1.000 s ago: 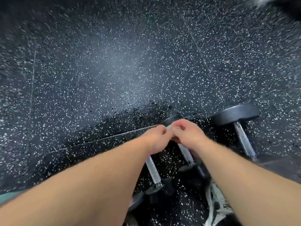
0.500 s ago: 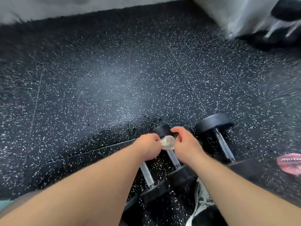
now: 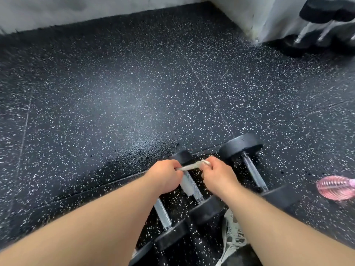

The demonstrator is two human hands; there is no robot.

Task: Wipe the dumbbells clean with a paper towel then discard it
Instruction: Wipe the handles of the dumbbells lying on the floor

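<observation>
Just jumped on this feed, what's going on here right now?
A person is working over three dumbbells lying side by side on the speckled floor. The left hand and right hand each pinch an end of a paper towel, pulled into a strip between them above the middle dumbbell. Whether the towel touches its handle, I can't tell. A pink object lies off to the right.
</observation>
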